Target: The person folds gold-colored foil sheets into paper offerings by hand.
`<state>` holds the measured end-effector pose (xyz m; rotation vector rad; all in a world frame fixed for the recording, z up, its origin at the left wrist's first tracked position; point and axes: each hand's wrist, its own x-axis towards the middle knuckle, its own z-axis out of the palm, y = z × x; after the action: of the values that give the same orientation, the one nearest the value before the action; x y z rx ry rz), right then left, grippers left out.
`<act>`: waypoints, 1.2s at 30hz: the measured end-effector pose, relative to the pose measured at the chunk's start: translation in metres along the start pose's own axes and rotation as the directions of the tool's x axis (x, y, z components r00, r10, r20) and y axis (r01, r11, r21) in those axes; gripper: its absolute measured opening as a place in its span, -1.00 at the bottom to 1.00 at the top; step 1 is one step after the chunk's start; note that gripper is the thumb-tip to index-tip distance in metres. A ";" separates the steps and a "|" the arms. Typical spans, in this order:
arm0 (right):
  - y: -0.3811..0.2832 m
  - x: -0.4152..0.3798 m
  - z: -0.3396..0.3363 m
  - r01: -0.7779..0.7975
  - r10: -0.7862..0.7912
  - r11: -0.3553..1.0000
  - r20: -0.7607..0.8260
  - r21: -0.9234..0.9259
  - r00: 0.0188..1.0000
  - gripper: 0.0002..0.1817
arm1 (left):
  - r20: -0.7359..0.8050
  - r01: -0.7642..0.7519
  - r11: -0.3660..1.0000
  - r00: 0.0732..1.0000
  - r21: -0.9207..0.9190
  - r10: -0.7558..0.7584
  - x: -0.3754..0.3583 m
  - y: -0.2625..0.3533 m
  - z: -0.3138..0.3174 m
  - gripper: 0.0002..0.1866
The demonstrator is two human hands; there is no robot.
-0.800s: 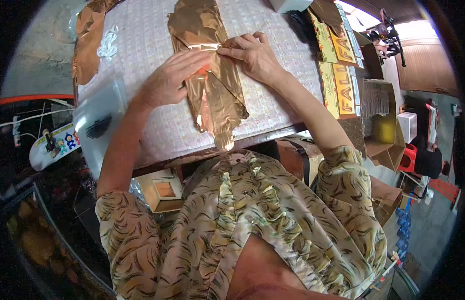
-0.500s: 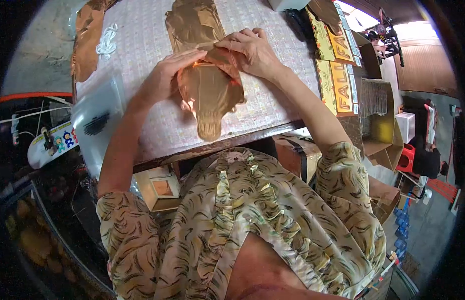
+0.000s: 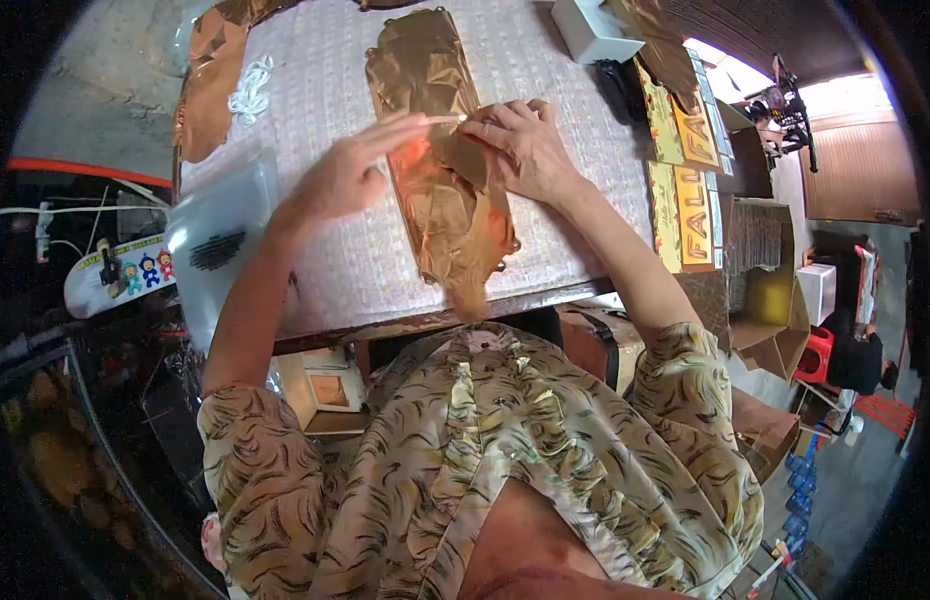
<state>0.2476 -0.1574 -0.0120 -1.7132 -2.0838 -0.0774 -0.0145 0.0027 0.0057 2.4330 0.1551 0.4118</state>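
Observation:
A flat, copper-coloured foil balloon (image 3: 420, 75) lies lengthwise on the table, its near part folded and creased. My right hand (image 3: 528, 150) is at its right edge, thumb and fingers closed on a fold of the foil. My left hand (image 3: 350, 170) is over the left edge, fingers stretched out toward the fold and blurred by motion. The balloon's narrow near end (image 3: 468, 298) hangs over the table's front edge. Part of the fold is hidden under my right fingers.
White string (image 3: 250, 92) and clear plastic bags (image 3: 225, 215) lie at the left. More copper foil (image 3: 207, 110) is at the far left corner. A white box (image 3: 593, 35) and printed FALL packs (image 3: 682, 215) line the right edge. Cardboard boxes (image 3: 770, 290) stand beyond.
My left hand has come off the foil's left side and swung outward, fingers straightening. The near part of the foil has become more crumpled. The camera view has shifted slightly.

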 end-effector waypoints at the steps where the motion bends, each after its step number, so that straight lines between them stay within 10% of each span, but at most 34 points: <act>1: -0.001 0.000 0.000 0.002 -0.002 1.000 -0.003 -0.003 1.000 -0.56 | -0.002 -0.003 1.000 1.000 0.003 0.003 0.000 -0.011 -0.002 -0.29; 6: -0.004 -0.001 0.000 -0.029 0.029 1.000 -0.006 -0.010 1.000 -0.57 | -0.429 0.469 0.880 0.783 -0.071 -0.452 0.033 -0.066 -0.023 -0.66; 12: -0.030 0.008 -0.004 -0.141 0.141 0.985 -0.011 -0.103 0.990 -0.71 | -0.320 0.640 0.755 0.753 0.146 -0.576 0.091 -0.104 -0.047 -0.58; 36: -0.052 0.004 0.017 -0.203 0.182 0.959 -0.119 -0.197 0.976 -0.59 | -0.134 0.353 0.913 0.934 0.205 -0.331 0.144 -0.148 -0.047 -0.73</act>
<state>0.1924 -0.1602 -0.0140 -1.9840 -1.8817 -0.3258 0.1049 0.1765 -0.0163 2.5379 0.6959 0.3680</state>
